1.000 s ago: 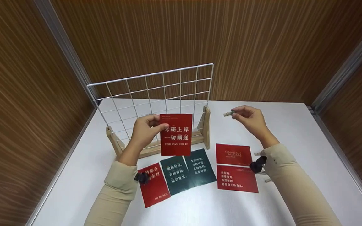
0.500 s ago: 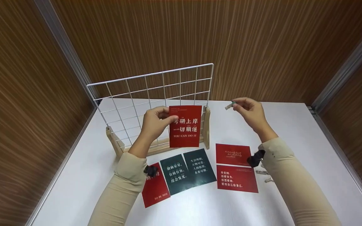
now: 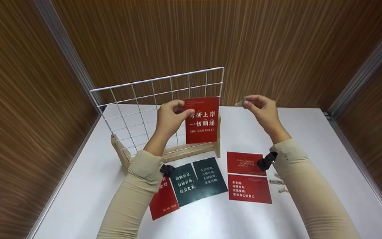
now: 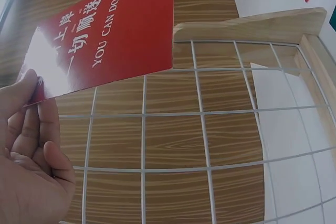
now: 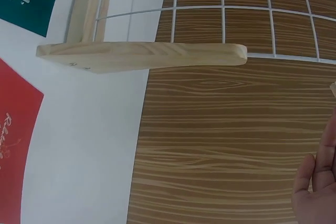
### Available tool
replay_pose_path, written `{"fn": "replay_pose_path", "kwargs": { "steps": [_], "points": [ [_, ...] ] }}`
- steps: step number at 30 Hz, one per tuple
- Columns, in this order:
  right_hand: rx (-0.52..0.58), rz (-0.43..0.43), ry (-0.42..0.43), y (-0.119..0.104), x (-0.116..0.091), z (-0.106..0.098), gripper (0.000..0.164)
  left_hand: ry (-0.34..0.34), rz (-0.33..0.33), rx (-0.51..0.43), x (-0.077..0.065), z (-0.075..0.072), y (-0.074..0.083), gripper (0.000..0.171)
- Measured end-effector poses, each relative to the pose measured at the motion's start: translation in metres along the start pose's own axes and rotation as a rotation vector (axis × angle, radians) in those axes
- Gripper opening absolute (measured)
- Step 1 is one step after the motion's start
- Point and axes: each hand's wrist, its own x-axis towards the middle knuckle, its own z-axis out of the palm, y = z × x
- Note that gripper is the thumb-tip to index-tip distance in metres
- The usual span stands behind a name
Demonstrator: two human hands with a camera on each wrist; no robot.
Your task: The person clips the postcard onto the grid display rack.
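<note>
My left hand (image 3: 171,121) pinches a red card (image 3: 201,127) by its left edge, thumb in front and fingers behind. The card hangs upright before the right part of a white wire grid (image 3: 138,109), and the left wrist view shows a space between card and wires. To the right of the grid, my right hand (image 3: 263,111) pinches a small wooden clothespin (image 3: 239,104) between thumb and fingertips, with a bit of green at the grip. In the right wrist view only part of that hand (image 5: 320,187) shows at the edge.
The grid stands in a wooden base (image 3: 191,152) on the white table (image 3: 310,132). In front lie two dark green cards (image 3: 211,176), a red card (image 3: 167,200) partly under the left sleeve, and two more red cards (image 3: 249,189). Several clothespins (image 3: 277,182) lie beside the right sleeve.
My left hand has carried the red card up and to the right, across the grid's right part. My right hand has risen with the clothespin. The cards on the table have stayed put.
</note>
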Motion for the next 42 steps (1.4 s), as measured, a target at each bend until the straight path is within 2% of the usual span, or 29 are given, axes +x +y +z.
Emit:
{"fn": "replay_pose_path", "kwargs": {
  "steps": [15, 33, 42],
  "points": [
    [0.039, -0.047, 0.034, -0.013, 0.016, 0.016, 0.025, 0.066, 0.021, -0.004, 0.020, 0.011, 0.018, 0.021],
    [0.061, -0.111, 0.080, -0.032, 0.031, 0.023, 0.021, 0.110, 0.011, 0.036, 0.035, 0.018, 0.029, 0.022],
    [0.066, -0.098, 0.080, -0.041, 0.040, 0.024, 0.020, 0.125, -0.005, 0.086, 0.038, 0.021, 0.037, 0.024]
  ]
}}
